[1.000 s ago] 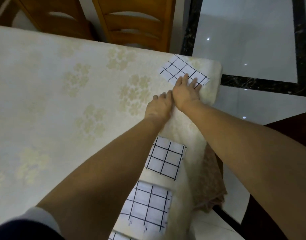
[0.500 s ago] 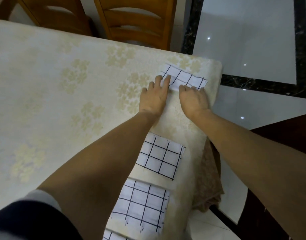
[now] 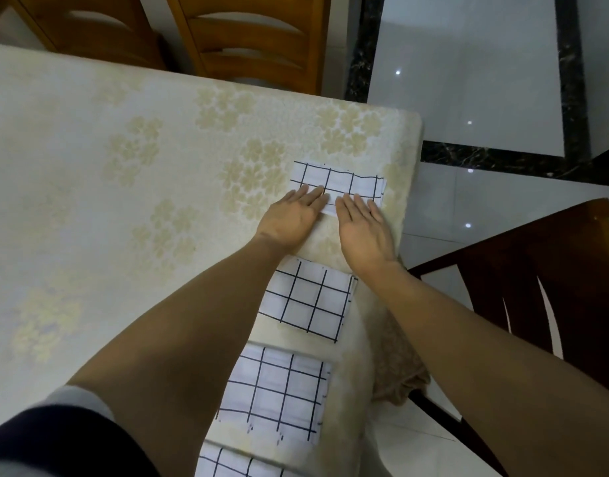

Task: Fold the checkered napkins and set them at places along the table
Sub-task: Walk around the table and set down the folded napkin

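A folded white napkin with a black grid (image 3: pixel 341 180) lies flat near the table's far right corner. My left hand (image 3: pixel 291 216) lies flat with straight fingers on the napkin's near left edge. My right hand (image 3: pixel 363 227) lies flat beside it, fingertips on the near right edge. Along the right edge towards me lie more folded checkered napkins: a second (image 3: pixel 311 301), a third (image 3: pixel 277 394) and part of another (image 3: pixel 237 464) at the bottom of the view. My forearms cover parts of them.
The table carries a cream cloth with pale flower prints (image 3: pixel 124 201); its edge runs just right of the napkins. Two light wooden chairs (image 3: pixel 254 39) stand at the far side, a dark wooden chair (image 3: pixel 544 280) at the right. Glossy tiled floor (image 3: pixel 468 80) lies beyond.
The far napkin was turned from a slanted lie to square with the table edge. Both hands slid apart along its near edge and now lie flat on it.
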The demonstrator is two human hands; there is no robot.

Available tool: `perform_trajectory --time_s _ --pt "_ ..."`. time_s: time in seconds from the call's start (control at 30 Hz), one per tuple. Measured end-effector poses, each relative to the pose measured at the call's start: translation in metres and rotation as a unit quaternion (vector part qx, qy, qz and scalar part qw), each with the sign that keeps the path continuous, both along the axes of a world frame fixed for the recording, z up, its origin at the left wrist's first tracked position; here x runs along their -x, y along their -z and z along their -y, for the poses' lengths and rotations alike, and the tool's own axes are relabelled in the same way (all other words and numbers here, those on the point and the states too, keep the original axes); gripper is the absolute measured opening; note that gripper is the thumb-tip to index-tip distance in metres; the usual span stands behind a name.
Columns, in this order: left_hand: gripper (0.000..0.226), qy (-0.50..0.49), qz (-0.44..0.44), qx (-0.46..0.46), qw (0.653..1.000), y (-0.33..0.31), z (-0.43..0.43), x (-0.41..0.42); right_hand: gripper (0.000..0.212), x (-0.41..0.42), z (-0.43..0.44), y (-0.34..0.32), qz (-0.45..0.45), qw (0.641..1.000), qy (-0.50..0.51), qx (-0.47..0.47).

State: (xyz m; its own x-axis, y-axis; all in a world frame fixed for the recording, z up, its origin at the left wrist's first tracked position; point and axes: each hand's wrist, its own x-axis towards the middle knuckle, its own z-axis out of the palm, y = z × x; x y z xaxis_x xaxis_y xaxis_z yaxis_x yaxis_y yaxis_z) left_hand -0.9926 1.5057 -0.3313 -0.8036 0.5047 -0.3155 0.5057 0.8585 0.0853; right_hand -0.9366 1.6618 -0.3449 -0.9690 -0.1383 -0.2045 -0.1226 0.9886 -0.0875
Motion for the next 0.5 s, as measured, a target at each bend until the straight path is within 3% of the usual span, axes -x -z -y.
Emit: perform_trajectory --time_s 0.23,0.5 --pt "0.054 0.034 0.014 0.047 0.998 -0.008 0.015 -0.023 0.064 -0.024 -0.003 -0.003 0.021 0.998 -0.030 0.054" --pt "0.061 0.029 0.037 0.047 0.998 -0.004 0.023 -0.034 0.054 -0.028 -0.011 -0.002 0.021 0.994 -0.044 0.099"
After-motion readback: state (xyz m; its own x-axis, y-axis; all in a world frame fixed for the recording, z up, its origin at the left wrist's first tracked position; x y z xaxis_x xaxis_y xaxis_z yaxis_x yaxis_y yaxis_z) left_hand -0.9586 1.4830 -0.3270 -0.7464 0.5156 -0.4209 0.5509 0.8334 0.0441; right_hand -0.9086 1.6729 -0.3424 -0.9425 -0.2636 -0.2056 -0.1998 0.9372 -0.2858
